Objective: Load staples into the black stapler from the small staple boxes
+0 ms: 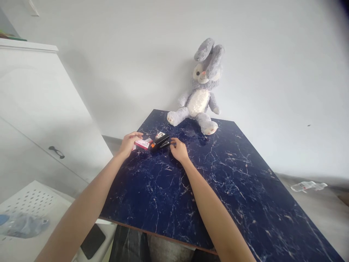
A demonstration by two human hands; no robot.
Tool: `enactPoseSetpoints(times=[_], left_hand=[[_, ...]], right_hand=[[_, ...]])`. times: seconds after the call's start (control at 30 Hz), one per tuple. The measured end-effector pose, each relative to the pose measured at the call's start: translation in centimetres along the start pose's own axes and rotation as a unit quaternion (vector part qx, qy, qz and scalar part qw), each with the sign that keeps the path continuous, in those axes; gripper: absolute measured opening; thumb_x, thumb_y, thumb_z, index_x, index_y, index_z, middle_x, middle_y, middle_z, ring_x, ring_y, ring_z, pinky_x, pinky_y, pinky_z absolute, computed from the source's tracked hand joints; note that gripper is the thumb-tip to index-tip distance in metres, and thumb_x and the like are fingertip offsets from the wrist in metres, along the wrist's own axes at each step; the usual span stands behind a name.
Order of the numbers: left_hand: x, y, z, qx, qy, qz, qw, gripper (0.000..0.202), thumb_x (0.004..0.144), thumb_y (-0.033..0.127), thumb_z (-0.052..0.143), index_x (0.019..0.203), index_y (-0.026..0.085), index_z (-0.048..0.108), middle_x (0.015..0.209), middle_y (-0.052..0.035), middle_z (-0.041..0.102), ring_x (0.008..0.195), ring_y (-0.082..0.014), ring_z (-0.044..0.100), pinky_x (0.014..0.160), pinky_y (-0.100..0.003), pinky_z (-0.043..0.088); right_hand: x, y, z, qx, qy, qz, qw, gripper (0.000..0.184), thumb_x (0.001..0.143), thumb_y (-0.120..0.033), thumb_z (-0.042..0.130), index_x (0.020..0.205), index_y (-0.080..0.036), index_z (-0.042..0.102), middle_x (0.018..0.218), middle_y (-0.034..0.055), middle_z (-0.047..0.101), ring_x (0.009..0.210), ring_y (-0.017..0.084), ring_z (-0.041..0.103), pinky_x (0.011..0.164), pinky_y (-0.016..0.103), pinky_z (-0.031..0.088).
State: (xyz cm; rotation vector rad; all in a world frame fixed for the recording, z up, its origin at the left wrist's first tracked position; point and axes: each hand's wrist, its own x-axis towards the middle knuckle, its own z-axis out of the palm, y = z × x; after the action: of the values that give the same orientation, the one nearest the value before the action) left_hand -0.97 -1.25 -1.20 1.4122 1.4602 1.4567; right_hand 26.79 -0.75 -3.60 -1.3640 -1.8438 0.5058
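My left hand is at the table's left side, its fingers around the end of a small pink-and-white box. Part of another pinkish box shows just behind it. A black stapler with an orange patch at its near end lies right of the boxes. Behind the stapler is a small whitish box with dark markings. My right hand rests at the stapler's right end, fingers slightly bent and apart, holding nothing. Whether its fingertips touch the stapler is hard to tell.
A grey plush rabbit sits at the back of the dark blue marbled table, against the wall. A white cabinet stands left. A white perforated stool carries a plastic bottle. Another clear bottle lies on the floor right.
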Motion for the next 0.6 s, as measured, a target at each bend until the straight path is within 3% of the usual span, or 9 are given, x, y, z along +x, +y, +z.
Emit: enactPoseSetpoints(times=[0.07, 0.17, 0.3, 0.4, 0.5, 0.6], left_hand=[[-0.4, 0.4, -0.1, 0.088, -0.023, 0.044, 0.995, 0.023, 0.078, 0.035, 0.063, 0.088, 0.021, 0.077, 0.095, -0.0066, 0.074, 0.084, -0.0230, 0.067, 0.071, -0.031, 0.051], [-1.2, 1.3, 0.1, 0.151, 0.007, 0.095, 0.984, 0.028, 0.086, 0.042, 0.057, 0.091, 0.023, 0.076, 0.102, -0.0051, 0.073, 0.083, -0.0201, 0.065, 0.074, -0.029, 0.050], [-2.4, 2.5, 0.9, 0.088, 0.025, 0.098, 0.991, 0.036, 0.092, 0.048, 0.051, 0.103, 0.021, 0.072, 0.086, -0.0042, 0.073, 0.058, -0.0145, 0.060, 0.055, -0.026, 0.046], [-3.6, 3.2, 2.6, -0.006, 0.014, 0.082, 0.997, 0.037, 0.094, 0.049, 0.049, 0.111, 0.021, 0.066, 0.076, -0.0027, 0.069, 0.054, -0.0157, 0.061, 0.051, -0.026, 0.046], [-5.1, 3.6, 5.0, -0.003, -0.057, 0.118, 0.991, 0.033, 0.099, 0.041, 0.040, 0.113, 0.021, 0.062, 0.083, -0.0034, 0.066, 0.067, -0.0184, 0.066, 0.062, -0.032, 0.053], [-6.0, 3.9, 6.5, 0.150, -0.100, 0.248, 0.952, 0.028, 0.098, 0.032, 0.041, 0.105, 0.022, 0.066, 0.096, -0.0071, 0.065, 0.092, -0.0231, 0.063, 0.086, -0.040, 0.050]], right_hand=[[0.0, -0.1, -0.1, 0.003, -0.003, 0.003, 1.000, 0.038, 0.085, -0.016, 0.053, 0.122, -0.023, 0.061, 0.111, 0.0033, 0.072, 0.092, 0.017, 0.068, 0.092, 0.030, 0.051], [-0.1, -0.2, -0.1, 0.006, -0.006, 0.007, 1.000, 0.038, 0.085, -0.015, 0.053, 0.121, -0.023, 0.062, 0.112, 0.0034, 0.072, 0.096, 0.017, 0.069, 0.094, 0.030, 0.051], [-0.1, -0.2, -0.1, 0.005, -0.002, 0.002, 1.000, 0.037, 0.085, -0.015, 0.053, 0.120, -0.022, 0.063, 0.112, 0.0038, 0.072, 0.100, 0.018, 0.068, 0.095, 0.030, 0.050], [-0.1, -0.3, -0.1, 0.004, 0.001, -0.005, 1.000, 0.036, 0.085, -0.014, 0.053, 0.118, -0.022, 0.063, 0.111, 0.0040, 0.072, 0.100, 0.018, 0.068, 0.094, 0.030, 0.050], [0.0, -0.3, -0.1, -0.003, 0.003, -0.008, 1.000, 0.036, 0.084, -0.013, 0.054, 0.117, -0.022, 0.064, 0.110, 0.0038, 0.072, 0.101, 0.018, 0.068, 0.094, 0.030, 0.051], [0.1, -0.2, 0.0, -0.001, 0.011, -0.016, 1.000, 0.035, 0.083, -0.012, 0.054, 0.115, -0.022, 0.065, 0.109, 0.0041, 0.073, 0.102, 0.019, 0.068, 0.095, 0.031, 0.050]])
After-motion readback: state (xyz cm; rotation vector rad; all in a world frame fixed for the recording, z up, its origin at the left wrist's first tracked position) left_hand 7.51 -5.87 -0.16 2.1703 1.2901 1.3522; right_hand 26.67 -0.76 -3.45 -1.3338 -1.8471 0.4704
